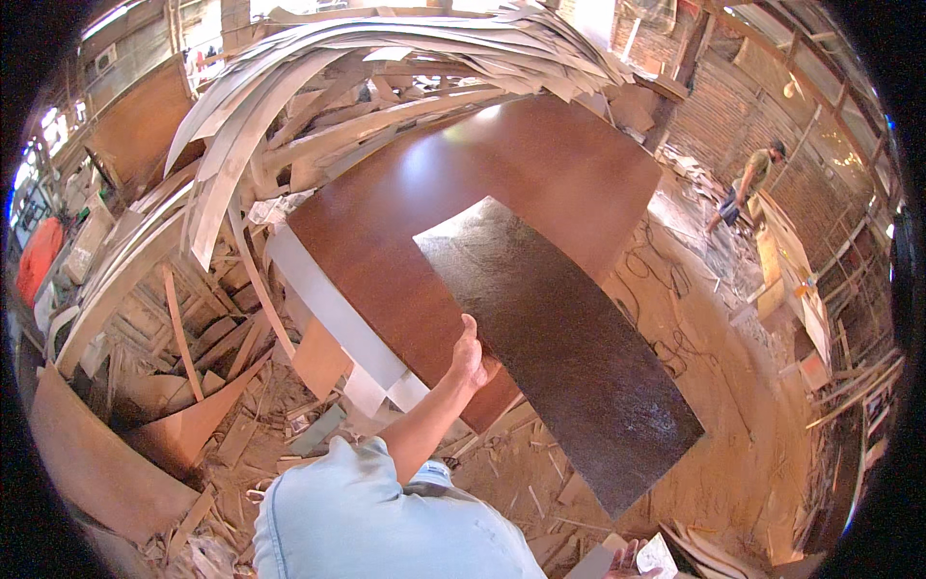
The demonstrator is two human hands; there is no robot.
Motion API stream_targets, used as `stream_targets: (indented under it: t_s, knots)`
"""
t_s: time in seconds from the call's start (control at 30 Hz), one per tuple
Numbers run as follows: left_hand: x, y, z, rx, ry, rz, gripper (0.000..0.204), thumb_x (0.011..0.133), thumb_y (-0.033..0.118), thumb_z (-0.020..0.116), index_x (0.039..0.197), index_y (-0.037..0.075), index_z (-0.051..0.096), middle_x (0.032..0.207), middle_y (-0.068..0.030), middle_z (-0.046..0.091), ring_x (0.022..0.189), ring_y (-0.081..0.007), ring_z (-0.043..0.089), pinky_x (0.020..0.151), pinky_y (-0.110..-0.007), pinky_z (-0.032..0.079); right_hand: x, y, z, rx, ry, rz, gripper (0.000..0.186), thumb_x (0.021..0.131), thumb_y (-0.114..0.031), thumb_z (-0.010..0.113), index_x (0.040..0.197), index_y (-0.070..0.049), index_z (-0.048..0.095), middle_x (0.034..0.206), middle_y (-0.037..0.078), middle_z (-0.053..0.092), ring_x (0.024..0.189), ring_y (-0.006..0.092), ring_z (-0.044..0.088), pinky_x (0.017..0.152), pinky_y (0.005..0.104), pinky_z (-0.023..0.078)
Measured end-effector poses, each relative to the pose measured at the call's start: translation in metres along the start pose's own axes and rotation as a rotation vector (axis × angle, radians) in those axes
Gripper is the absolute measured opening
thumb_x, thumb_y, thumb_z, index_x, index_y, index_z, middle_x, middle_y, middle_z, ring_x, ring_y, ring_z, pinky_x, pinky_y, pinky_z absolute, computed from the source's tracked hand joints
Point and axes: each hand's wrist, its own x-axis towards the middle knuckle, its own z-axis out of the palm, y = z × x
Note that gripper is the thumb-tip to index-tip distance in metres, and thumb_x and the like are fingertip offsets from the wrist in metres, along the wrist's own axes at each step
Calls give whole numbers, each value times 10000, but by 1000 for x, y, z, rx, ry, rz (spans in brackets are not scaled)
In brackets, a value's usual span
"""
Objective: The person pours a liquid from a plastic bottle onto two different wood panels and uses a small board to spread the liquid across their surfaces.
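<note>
My left hand [468, 355] grips the left long edge of a dark, glossy rectangular panel [559, 357], thumb raised. That panel lies tilted over a larger reddish-brown polished board [367, 222], which has a pale grey sheet [318, 289] along its left side. At the bottom edge, my right hand [629, 558] shows only its curled fingers, against a small white sheet [657, 557] that it seems to hold.
Curved veneer sheets [405, 34] are piled behind the board, with wooden offcuts [212, 357] heaped leftward. Loose cables [656, 270] lie on the dusty floor [733, 425]. A person [752, 179] stands at right beside a yellowish wooden piece [772, 270] near brick walls.
</note>
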Motion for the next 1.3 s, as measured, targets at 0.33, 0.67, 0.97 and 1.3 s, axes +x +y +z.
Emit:
stream_targets:
  t_s: [0.33, 0.67, 0.97, 1.3]
  knots:
    - [-8, 4, 52, 207, -189, -86, 785, 981, 706, 370, 1490, 111, 436, 1473, -82, 536, 1321, -276, 524, 1110, -461, 441, 10, 17, 50, -27, 17, -50, 629, 1015, -493, 459, 1461, -50, 460, 1327, 163, 611, 1197, 307, 595, 997, 441, 475]
    - [-59, -17, 33, 117, -206, -174, 729, 1029, 624, 334, 1503, 76, 407, 1527, -127, 474, 1353, -309, 502, 1122, -511, 433, -36, 22, -27, 190, 27, -41, 682, 1043, -578, 454, 1478, -53, 438, 1379, 115, 601, 1249, 239, 565, 1012, 362, 455]
    - [-56, -83, -1, 422, -120, -166, 622, 1067, 507, 411, 1399, -12, 496, 1367, -108, 604, 1207, -262, 570, 1048, -391, 449, -76, 27, -128, 142, 37, 16, 730, 1080, -587, 184, 1443, -13, 453, 1398, 169, 617, 1140, 307, 651, 928, 438, 516]
    - [53, -167, 68, 885, -979, 358, 671, 1005, 421, 593, 1347, -142, 461, 1265, -264, 639, 1143, -376, 644, 1049, -434, 456, -130, 19, -97, 130, 277, -346, 550, 1083, -521, 364, 1362, -68, 505, 1236, 128, 703, 958, 206, 718, 826, 353, 569]
